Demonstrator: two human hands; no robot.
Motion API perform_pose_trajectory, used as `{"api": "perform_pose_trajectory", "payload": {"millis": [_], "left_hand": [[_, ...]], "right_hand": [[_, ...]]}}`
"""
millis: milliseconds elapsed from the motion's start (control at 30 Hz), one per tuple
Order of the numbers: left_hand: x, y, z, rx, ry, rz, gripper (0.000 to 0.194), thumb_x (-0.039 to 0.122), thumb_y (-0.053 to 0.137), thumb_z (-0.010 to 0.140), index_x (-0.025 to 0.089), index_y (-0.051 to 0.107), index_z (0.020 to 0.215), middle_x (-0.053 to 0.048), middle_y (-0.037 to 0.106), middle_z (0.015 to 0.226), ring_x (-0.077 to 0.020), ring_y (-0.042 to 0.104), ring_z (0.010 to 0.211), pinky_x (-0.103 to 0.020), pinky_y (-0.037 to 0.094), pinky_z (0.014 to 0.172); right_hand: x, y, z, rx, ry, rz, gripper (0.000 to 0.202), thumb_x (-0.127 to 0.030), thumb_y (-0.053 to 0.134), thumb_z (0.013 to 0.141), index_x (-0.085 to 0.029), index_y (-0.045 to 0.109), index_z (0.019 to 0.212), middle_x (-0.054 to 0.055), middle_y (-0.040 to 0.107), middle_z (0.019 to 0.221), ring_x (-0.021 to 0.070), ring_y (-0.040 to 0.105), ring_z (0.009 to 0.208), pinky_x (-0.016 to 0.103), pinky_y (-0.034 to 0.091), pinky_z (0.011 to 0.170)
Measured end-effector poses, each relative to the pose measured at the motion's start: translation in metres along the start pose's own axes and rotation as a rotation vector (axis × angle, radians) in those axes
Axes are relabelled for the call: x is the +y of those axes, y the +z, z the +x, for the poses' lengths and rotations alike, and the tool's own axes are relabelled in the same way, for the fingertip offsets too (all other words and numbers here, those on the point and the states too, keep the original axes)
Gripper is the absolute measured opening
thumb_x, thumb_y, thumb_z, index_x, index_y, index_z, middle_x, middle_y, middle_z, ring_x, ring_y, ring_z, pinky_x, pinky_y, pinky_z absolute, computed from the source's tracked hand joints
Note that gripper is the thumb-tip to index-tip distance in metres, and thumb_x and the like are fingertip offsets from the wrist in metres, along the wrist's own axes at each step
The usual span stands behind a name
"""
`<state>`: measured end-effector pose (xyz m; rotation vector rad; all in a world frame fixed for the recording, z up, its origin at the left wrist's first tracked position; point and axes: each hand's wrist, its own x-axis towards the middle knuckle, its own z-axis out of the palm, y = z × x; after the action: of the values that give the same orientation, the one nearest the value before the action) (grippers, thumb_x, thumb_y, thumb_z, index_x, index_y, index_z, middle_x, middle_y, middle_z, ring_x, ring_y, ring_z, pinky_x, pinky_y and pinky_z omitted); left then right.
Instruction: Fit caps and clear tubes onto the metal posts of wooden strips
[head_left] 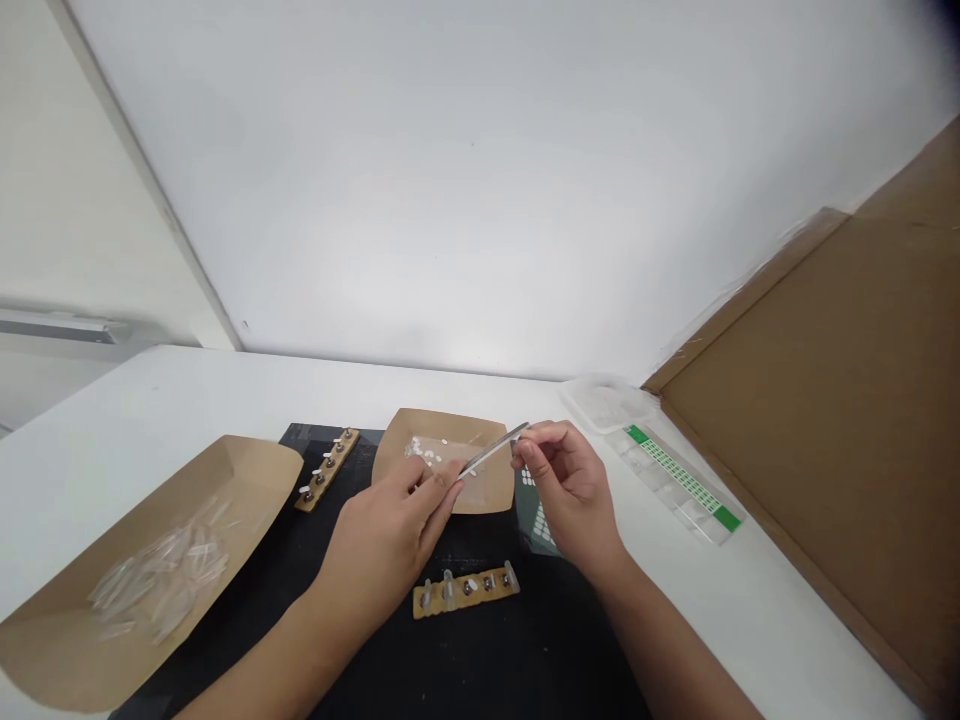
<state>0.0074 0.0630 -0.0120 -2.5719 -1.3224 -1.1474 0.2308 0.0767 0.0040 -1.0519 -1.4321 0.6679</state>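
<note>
My left hand (394, 520) is closed around a pair of metal tweezers (491, 452), whose tips point up and to the right. At those tips my right hand (566, 490) is pinched shut; whatever lies between its thumb and finger is too small to make out. Beneath the tweezers sits a brown paper tray (442, 502) with small white oval pieces and clear bits in it. Closer to me a wooden strip (466, 592) carries several metal studs, some with clear tubes or white pieces on them.
At the left a larger paper tray (255, 470) holds many clear plastic tubes (169, 575). A second studded strip (328, 470) lies on the black mat (480, 660). Under my right hand is a dark green sheet of white ovals (541, 525). Rightward are a clear packet (679, 480), plastic container (606, 402) and cardboard panel (832, 420).
</note>
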Motion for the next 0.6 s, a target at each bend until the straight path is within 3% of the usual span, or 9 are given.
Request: {"api": "perform_pose_trajectory", "payload": {"millis": [267, 600], "left_hand": [[-0.0001, 0.0014, -0.0016, 0.054, 0.002, 0.074, 0.036, 0.031, 0.052, 0.110, 0.023, 0.064, 0.144, -0.001, 0.060, 0.086, -0.0132, 0.058, 0.064, -0.022, 0.041, 0.055], [-0.0013, 0.0046, -0.0019, 0.088, -0.028, 0.144, 0.035, 0.029, 0.053, 0.109, 0.023, 0.065, 0.142, -0.002, 0.059, 0.085, -0.0129, 0.055, 0.064, -0.021, 0.037, 0.054]], "right_hand": [[-0.0095, -0.0011, -0.0049, -0.064, 0.116, 0.179, 0.017, -0.036, 0.078, 0.096, -0.022, 0.069, 0.092, 0.001, 0.069, 0.079, 0.0160, 0.066, 0.075, 0.029, 0.054, 0.072], [-0.0058, -0.0042, -0.0050, -0.087, 0.105, 0.227, 0.009, -0.029, 0.082, 0.092, -0.024, 0.074, 0.092, 0.001, 0.072, 0.088, 0.0157, 0.067, 0.082, 0.028, 0.055, 0.075]]}}
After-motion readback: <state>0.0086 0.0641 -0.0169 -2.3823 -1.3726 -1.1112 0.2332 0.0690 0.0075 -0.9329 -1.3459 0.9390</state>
